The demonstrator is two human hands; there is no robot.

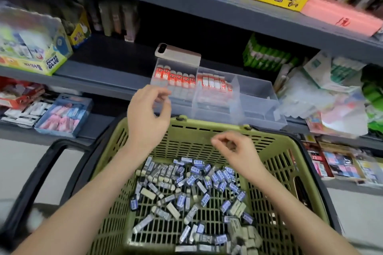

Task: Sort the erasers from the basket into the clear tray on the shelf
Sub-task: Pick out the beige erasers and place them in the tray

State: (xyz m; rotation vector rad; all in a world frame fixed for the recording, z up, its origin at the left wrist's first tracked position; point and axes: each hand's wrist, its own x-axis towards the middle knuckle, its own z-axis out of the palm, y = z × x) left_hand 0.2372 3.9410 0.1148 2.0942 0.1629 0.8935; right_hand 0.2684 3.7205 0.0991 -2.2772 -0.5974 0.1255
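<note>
A green plastic basket (275, 157) sits below me with several blue-sleeved and pale erasers (186, 188) loose on its floor. On the shelf behind it stands the clear tray (257, 97), with red-and-white erasers (182, 78) lined up in its left and middle compartments; the right compartment holds nothing. My left hand (148, 114) hovers in front of the tray's left compartment, fingers loosely curled, with nothing visible in it. Over the basket's far rim my right hand (234, 149) has its fingertips drawn together; I see nothing between them.
A phone (178, 53) lies on the tray's back edge. Black basket handles (47, 170) frame the basket. A power glue box (35, 51), a blue box of pink and blue items (64, 116) and crumpled plastic packs (323, 97) crowd the shelves.
</note>
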